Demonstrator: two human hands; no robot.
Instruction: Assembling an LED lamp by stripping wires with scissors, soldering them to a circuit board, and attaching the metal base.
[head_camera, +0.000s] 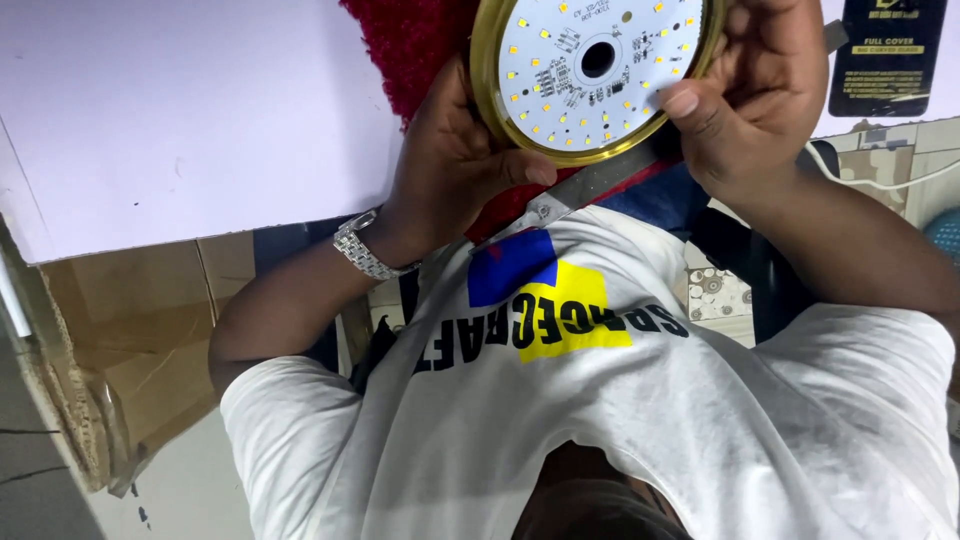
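Observation:
A round white LED circuit board (600, 70) in a gold-coloured metal rim is held up in front of my chest. It has several small yellow LED chips and a hole in the middle. My left hand (455, 150), with a metal watch on its wrist, grips the rim's left and lower edge, thumb under the rim. From the right, my right hand (755, 90) holds the disc, its thumb pressed on the board's lower right edge. A grey metal tool (575, 195) with a pivot and red parts lies just under the disc, over my white printed t-shirt.
A large white sheet (180, 110) lies at the upper left over a cardboard box (130, 330). Red fuzzy fabric (415, 40) sits behind the disc. A black flat package (885, 55) and a white cable (880, 180) are at the upper right.

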